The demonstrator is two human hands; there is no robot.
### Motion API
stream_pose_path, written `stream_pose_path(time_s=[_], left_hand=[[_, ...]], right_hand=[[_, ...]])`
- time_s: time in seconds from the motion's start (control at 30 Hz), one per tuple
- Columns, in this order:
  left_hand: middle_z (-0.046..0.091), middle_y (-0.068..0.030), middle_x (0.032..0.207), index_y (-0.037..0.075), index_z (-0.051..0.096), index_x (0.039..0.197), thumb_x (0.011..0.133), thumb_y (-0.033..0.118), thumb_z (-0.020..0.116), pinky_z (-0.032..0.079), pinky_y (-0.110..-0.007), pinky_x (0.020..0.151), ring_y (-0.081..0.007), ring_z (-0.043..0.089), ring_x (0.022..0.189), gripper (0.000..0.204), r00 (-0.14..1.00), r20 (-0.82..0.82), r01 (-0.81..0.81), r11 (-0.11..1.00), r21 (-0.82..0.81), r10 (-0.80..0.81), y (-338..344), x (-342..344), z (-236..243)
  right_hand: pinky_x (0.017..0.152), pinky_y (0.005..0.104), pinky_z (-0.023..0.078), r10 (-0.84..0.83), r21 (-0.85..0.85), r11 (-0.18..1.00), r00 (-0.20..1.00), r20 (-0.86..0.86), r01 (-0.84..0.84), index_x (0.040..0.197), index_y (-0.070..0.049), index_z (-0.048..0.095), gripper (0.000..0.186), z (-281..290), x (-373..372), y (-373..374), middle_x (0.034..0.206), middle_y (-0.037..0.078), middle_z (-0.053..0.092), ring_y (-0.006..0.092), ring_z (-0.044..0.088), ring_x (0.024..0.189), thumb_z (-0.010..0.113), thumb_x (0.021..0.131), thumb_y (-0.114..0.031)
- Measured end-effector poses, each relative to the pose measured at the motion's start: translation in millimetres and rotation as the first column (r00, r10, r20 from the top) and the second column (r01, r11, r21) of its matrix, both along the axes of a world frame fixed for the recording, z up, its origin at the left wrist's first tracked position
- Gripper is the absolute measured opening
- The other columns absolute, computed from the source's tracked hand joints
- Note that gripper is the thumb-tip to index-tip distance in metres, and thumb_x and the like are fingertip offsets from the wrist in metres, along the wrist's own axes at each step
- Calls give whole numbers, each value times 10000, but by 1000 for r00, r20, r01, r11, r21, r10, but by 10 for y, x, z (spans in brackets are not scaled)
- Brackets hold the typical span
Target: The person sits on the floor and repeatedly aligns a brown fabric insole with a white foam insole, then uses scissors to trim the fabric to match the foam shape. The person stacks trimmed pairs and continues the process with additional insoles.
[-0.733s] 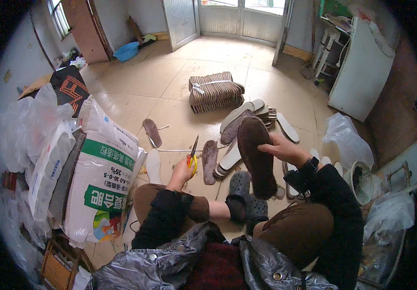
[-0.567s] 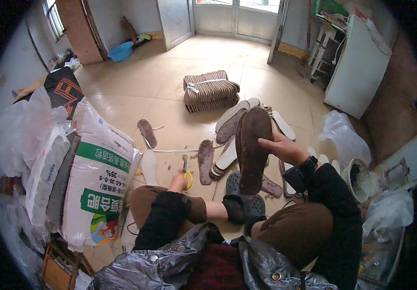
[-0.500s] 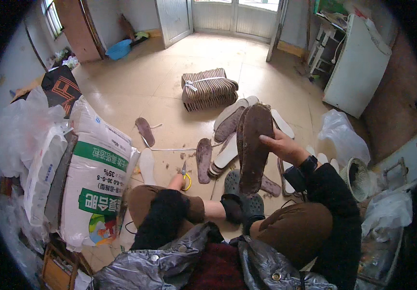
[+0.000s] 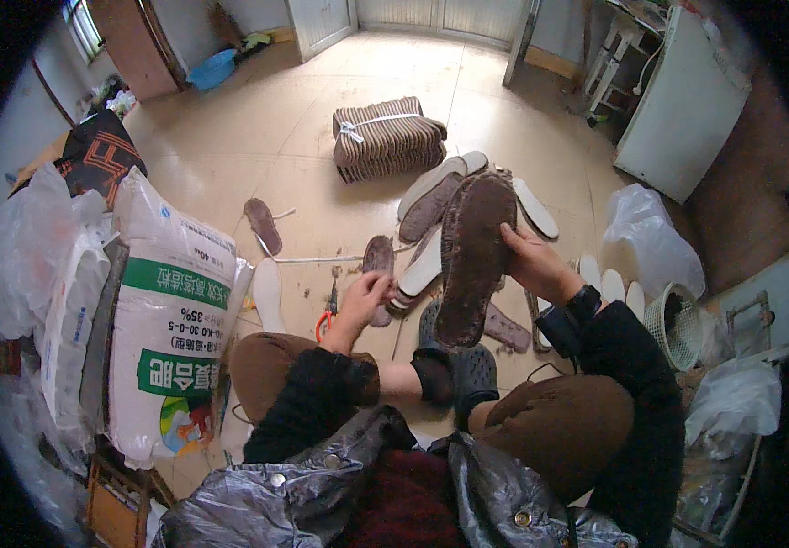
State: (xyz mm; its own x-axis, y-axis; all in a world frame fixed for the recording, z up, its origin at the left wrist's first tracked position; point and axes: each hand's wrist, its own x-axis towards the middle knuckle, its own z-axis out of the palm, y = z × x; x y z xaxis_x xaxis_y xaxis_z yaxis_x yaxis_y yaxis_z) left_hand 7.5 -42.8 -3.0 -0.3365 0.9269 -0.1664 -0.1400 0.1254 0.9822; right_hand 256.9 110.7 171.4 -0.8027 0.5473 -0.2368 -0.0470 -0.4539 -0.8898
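Raised in my right hand is a dark brown fuzzy insole, upright, with my thumb across its right edge. My left hand is above the floor beside a smaller brown insole, fingers loosely bent and apart, nothing visible in them. Scissors with orange-yellow handles lie just left of that hand, partly behind it. A pile of white and brown insoles spreads beyond my hands. A single white insole lies at left, and a white strip runs across the floor.
Farther out sits a tied striped bundle. A large printed sack and plastic bags line the left. At right are a plastic bag, a white mesh basket and a leaning white panel. My bent knees frame the foreground.
My left hand has let go of the scissors and moved up and right. The insole in my right hand has risen slightly and shows its fuzzy face more squarely.
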Motion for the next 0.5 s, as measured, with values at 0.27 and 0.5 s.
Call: stream_pose_path(time_s=[0.27, 0.5], left_hand=[[618, -28, 892, 14, 560, 1113, 978, 244, 464, 460, -239, 673, -102, 557, 726, 283, 987, 130, 50, 953, 297, -92, 159, 759, 1132], [631, -54, 1029, -22, 531, 1136, 987, 224, 445, 461, -250, 795, -108, 581, 885, 300, 996, -15, -82, 964, 252, 89, 109, 499, 847]], right_hand=[[898, 345, 452, 99, 152, 981, 986, 134, -119, 1318, -89, 403, 400, -80, -2, -35, 1180, 55, 568, 189, 559, 1040, 375, 999, -330], [928, 364, 432, -119, -15, 993, 991, 62, 120, 1292, -39, 428, 398, -117, 93, 123, 1214, 79, 550, 203, 543, 1082, 430, 982, -289]])
